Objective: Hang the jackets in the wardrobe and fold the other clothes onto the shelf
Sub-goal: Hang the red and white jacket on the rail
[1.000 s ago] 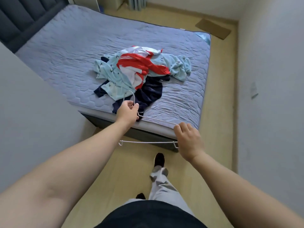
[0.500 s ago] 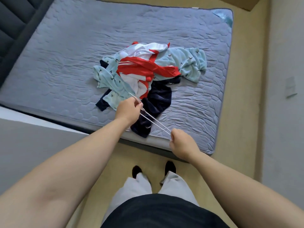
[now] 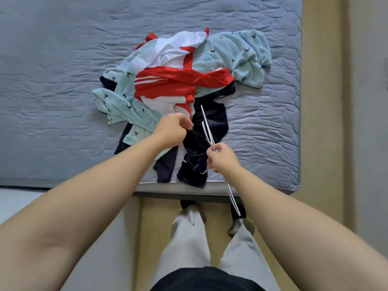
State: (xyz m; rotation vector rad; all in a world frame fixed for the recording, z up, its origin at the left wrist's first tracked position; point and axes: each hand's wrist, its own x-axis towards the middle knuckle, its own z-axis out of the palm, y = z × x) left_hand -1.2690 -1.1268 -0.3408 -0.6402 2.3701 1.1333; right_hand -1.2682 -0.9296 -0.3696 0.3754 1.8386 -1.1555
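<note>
A heap of clothes lies on the grey quilted mattress (image 3: 52, 80): a red and white jacket (image 3: 178, 82) on top, a light blue patterned garment (image 3: 237, 53) spread around it, and a dark navy garment (image 3: 212, 120) at the near edge. My left hand (image 3: 172, 128) pinches a fold of the navy garment and lifts it slightly. My right hand (image 3: 220, 157) grips a white wire hanger (image 3: 206, 127) near its middle; the hanger stands edge-on, one end over the navy cloth, the other down past the bed's edge.
The bed's near edge (image 3: 189, 191) runs just in front of my legs and feet. A strip of wooden floor (image 3: 321, 101) and a pale wall (image 3: 369, 122) lie to the right. A grey panel (image 3: 94, 259) stands at lower left.
My left hand let go of the hanger and took hold of the navy garment. My right hand alone now holds the hanger, shifted toward its middle. My view moved closer over the bed.
</note>
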